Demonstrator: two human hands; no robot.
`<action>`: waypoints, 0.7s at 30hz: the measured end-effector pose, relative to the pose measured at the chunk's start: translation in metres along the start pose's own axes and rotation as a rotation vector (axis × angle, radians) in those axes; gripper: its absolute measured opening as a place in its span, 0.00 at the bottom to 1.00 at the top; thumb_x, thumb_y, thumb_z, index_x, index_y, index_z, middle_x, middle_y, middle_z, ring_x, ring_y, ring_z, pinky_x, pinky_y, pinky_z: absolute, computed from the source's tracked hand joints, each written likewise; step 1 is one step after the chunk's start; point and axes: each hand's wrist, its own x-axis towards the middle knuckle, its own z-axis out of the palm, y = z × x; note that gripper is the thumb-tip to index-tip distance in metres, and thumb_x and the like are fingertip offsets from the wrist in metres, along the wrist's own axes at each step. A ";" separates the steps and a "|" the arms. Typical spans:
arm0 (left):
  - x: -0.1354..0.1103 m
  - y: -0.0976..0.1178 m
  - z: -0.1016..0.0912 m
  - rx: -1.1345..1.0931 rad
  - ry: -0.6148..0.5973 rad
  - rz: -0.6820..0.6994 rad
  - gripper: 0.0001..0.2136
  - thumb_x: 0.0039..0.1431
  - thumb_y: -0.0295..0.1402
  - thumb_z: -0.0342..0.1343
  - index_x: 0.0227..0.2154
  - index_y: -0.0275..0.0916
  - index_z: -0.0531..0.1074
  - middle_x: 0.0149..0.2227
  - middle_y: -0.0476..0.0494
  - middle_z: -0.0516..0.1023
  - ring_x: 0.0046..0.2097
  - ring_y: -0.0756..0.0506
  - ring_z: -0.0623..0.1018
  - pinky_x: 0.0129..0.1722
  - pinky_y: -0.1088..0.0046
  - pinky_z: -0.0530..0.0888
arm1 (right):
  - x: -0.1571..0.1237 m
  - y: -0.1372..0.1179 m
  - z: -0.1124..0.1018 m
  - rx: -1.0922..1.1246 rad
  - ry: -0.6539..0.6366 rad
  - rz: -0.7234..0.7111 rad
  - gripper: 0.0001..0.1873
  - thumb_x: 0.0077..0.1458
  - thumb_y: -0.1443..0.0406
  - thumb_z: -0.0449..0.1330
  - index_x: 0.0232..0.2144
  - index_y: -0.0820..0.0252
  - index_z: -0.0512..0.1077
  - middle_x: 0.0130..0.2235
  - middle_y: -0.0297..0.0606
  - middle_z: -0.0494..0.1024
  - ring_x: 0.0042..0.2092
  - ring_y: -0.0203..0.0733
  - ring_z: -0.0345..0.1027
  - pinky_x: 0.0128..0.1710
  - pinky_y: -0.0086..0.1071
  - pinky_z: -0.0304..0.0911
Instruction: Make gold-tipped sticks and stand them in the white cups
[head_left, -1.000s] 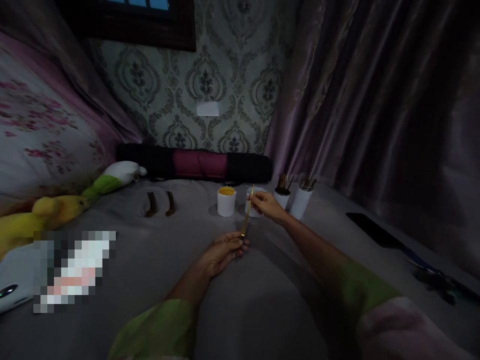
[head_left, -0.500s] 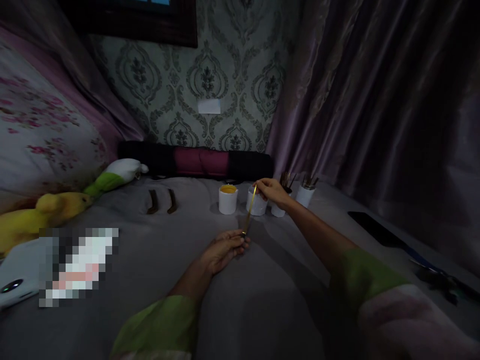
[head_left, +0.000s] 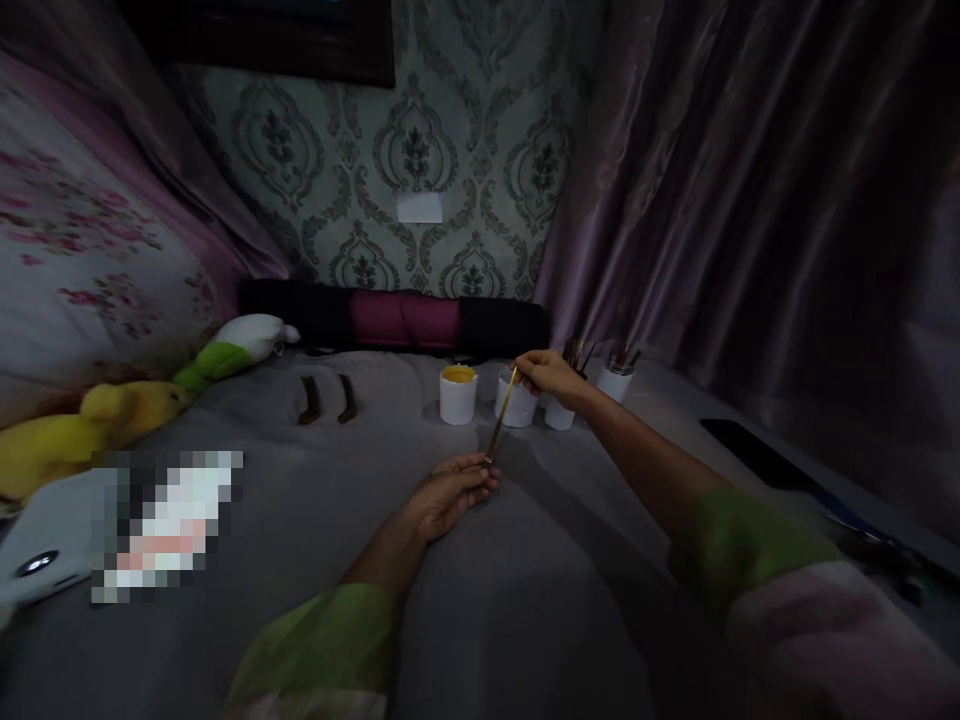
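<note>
A thin, glossy yellow stick (head_left: 502, 419) slants between my two hands, its upper end toward the white tubs. My right hand (head_left: 549, 374) pinches that upper end in front of a white tub (head_left: 516, 408). At the lower end, by a small shiny band, the fingers of my left hand (head_left: 454, 496) close on the stick above the grey bedsheet. Left of my right hand stands another white tub (head_left: 457, 400) with a yellow top or content. Behind my right wrist are two white holders (head_left: 559, 414) with thin brown sticks in them; the tip kind is too dark to tell.
Two dark bent pieces (head_left: 308, 400) stand on the sheet at left. Farther left lie a yellow plush toy (head_left: 112, 425) and a pale phone (head_left: 64, 540) beside a blurred-out patch. A dark flat object (head_left: 750, 453) lies at right. A black-and-maroon roll (head_left: 405, 322) lines the wall.
The view has shifted slightly. Both hands keep their hold on the yellow stick, with almost no other movement.
</note>
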 end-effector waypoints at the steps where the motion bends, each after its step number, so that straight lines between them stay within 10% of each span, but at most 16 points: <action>1: 0.000 0.000 0.000 -0.004 0.003 -0.002 0.11 0.47 0.20 0.55 0.36 0.31 0.68 0.33 0.41 0.74 0.29 0.54 0.73 0.30 0.80 0.69 | 0.001 0.001 -0.001 0.008 0.003 -0.007 0.07 0.50 0.68 0.54 0.22 0.65 0.67 0.19 0.34 0.69 0.16 0.25 0.53 0.12 0.20 0.50; 21: 0.002 0.012 -0.010 -0.401 0.036 -0.072 0.06 0.54 0.20 0.47 0.32 0.29 0.68 0.28 0.43 0.71 0.27 0.55 0.71 0.27 0.81 0.69 | 0.029 -0.039 -0.063 -0.081 0.340 -0.092 0.07 0.52 0.68 0.52 0.25 0.67 0.66 0.18 0.31 0.65 0.16 0.24 0.53 0.13 0.18 0.50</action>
